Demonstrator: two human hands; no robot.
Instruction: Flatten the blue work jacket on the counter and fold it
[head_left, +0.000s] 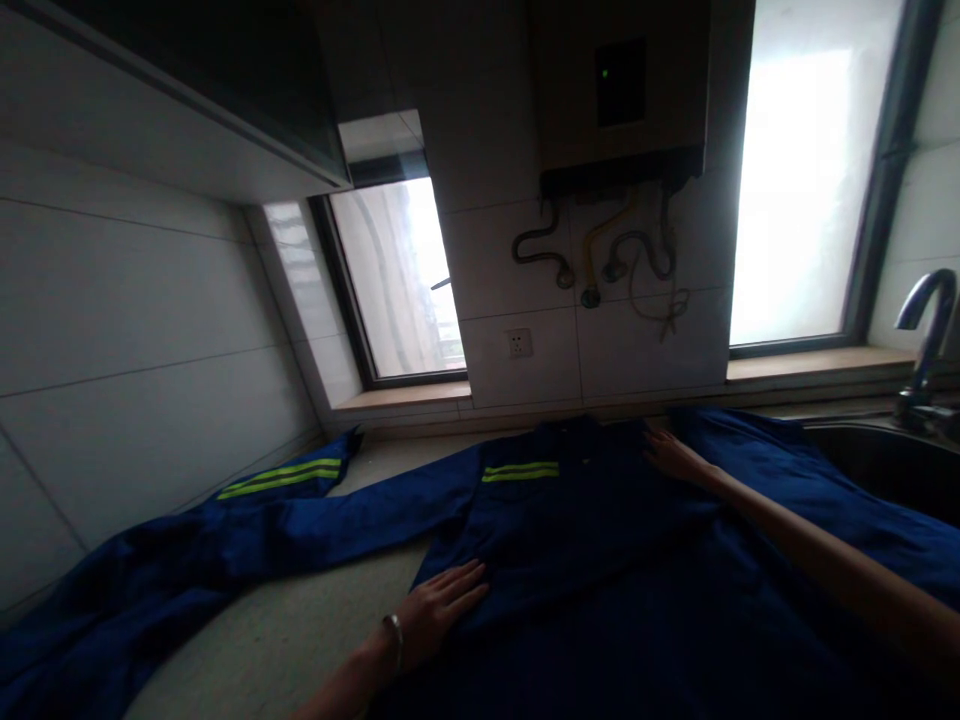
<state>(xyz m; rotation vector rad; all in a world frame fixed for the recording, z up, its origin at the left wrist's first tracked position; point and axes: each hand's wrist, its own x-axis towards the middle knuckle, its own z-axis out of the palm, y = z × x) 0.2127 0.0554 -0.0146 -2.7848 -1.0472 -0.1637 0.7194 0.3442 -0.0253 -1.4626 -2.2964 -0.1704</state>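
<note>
Blue jacket (600,540) on speckled countertop (300,620)

One blue jacket (600,540), two hands (439,605), two windows (397,280), one faucet (926,330)

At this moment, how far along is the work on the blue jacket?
Done: the blue jacket lies spread on the countertop, one sleeve stretched out. In hand: the left hand presses its side edge, the right hand rests near the collar. Left: no fold shows yet.
</note>
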